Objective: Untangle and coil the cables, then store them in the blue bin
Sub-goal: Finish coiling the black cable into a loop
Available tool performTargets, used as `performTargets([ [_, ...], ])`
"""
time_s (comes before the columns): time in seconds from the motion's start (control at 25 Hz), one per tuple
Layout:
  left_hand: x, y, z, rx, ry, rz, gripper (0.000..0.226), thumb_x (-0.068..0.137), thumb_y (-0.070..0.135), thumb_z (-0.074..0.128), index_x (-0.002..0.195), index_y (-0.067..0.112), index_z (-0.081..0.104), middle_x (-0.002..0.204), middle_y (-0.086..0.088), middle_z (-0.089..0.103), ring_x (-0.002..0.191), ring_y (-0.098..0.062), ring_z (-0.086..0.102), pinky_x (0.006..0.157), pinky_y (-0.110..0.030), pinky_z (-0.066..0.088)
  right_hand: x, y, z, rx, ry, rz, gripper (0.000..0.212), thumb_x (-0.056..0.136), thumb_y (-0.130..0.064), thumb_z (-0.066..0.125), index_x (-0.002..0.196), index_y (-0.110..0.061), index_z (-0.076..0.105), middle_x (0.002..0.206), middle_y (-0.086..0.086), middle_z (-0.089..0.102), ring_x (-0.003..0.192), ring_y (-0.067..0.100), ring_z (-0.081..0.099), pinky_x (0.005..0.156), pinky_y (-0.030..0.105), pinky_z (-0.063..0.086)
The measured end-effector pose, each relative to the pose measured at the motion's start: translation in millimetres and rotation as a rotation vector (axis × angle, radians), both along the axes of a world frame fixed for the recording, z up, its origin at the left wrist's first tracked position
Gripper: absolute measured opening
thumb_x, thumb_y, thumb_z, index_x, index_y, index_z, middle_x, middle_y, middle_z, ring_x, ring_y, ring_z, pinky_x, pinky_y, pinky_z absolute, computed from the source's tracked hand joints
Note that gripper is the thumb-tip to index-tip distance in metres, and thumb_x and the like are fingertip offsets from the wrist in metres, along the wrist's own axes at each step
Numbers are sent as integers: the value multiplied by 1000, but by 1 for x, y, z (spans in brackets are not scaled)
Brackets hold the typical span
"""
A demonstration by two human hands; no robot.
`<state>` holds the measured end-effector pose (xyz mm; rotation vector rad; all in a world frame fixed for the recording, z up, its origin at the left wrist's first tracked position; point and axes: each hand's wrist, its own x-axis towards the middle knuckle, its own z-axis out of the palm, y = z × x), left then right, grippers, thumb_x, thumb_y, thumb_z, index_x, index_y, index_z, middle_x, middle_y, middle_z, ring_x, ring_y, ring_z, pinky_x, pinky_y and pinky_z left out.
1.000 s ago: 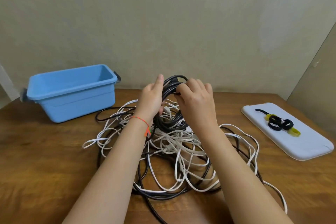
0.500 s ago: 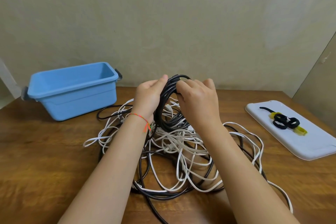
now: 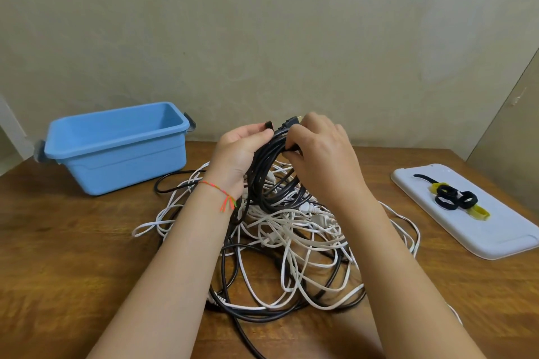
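A coil of black cable (image 3: 272,178) is held upright above a tangled heap of white and black cables (image 3: 291,245) on the wooden table. My left hand (image 3: 237,154) grips the coil's top from the left, thumb over the strands. My right hand (image 3: 319,151) pinches the coil's top from the right, with a black plug end sticking up by its fingers. The blue bin (image 3: 116,146) stands at the back left, with nothing visible inside.
A white tray (image 3: 478,230) at the right holds black and yellow strap ties (image 3: 455,198). Loose cable loops spread over the table towards its front edge and right side. A beige wall runs close behind the table (image 3: 58,256).
Both hands have lifted the black coil a little higher, and the plug end now shows above my right hand's fingers. The view has tilted slightly.
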<state>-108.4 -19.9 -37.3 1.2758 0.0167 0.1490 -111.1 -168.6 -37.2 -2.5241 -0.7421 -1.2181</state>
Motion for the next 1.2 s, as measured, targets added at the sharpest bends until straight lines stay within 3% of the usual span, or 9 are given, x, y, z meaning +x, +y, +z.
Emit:
performTargets([
  [0.08, -1, 2, 0, 59, -23, 0, 20, 92, 3, 65, 112, 5, 67, 91, -8, 73, 75, -14, 69, 64, -19, 57, 0, -2, 4, 10, 17, 24, 21, 72, -10, 80, 76, -7, 60, 88, 9, 54, 80, 30, 50, 64, 40, 41],
  [0.24, -3, 5, 3, 128, -67, -45, 17, 91, -2, 63, 104, 8, 69, 91, -11, 73, 80, -19, 70, 73, -27, 59, -4, -6, 10, 3, 161, 92, 21, 74, -6, 80, 80, -5, 60, 101, 13, 57, 93, 33, 53, 75, 47, 48],
  [0.4, -5, 9, 4, 127, -53, -183, 22, 90, -6, 61, 109, 5, 66, 98, -15, 70, 89, -25, 69, 83, -31, 59, -11, -13, 17, -35, 324, 179, 22, 78, -5, 76, 80, -13, 56, 127, 13, 58, 122, 33, 50, 105, 44, 39],
  [0.56, -6, 6, 4, 165, -11, -228, 17, 92, -1, 63, 106, 9, 63, 93, -12, 65, 81, -23, 67, 73, -29, 58, -10, -21, 20, 16, 434, 225, 29, 79, -7, 75, 78, -23, 51, 106, 3, 59, 99, 25, 52, 93, 43, 44],
  [0.72, -6, 6, 2, 386, -12, -73, 19, 85, 19, 77, 93, 11, 63, 82, -4, 65, 71, -15, 65, 62, -25, 53, -8, -27, 20, 50, 494, 216, 21, 81, -10, 76, 81, -17, 56, 105, -1, 54, 101, 22, 47, 84, 31, 40],
  [0.8, -8, 9, 4, 397, -17, -54, 19, 83, 22, 78, 91, 10, 66, 73, 1, 67, 62, -11, 64, 53, -20, 50, -7, -27, 20, 57, 497, 215, 19, 82, -11, 76, 82, -16, 57, 105, -1, 53, 101, 20, 45, 81, 25, 37],
  [0.96, -7, 12, 5, 432, -65, -59, 4, 89, 10, 71, 92, 11, 71, 73, 0, 71, 64, -10, 67, 58, -19, 52, -6, -28, 19, 84, 511, 208, 18, 83, -13, 75, 83, -17, 58, 106, 0, 52, 102, 18, 43, 80, 12, 32],
  [1.2, -9, 20, 8, 340, -33, -260, 26, 94, -7, 52, 107, 12, 65, 94, -11, 73, 81, -18, 68, 71, -25, 55, -5, -31, 18, 112, 510, 196, 18, 83, -18, 75, 85, -17, 57, 103, -1, 51, 98, 19, 44, 79, 16, 38],
])
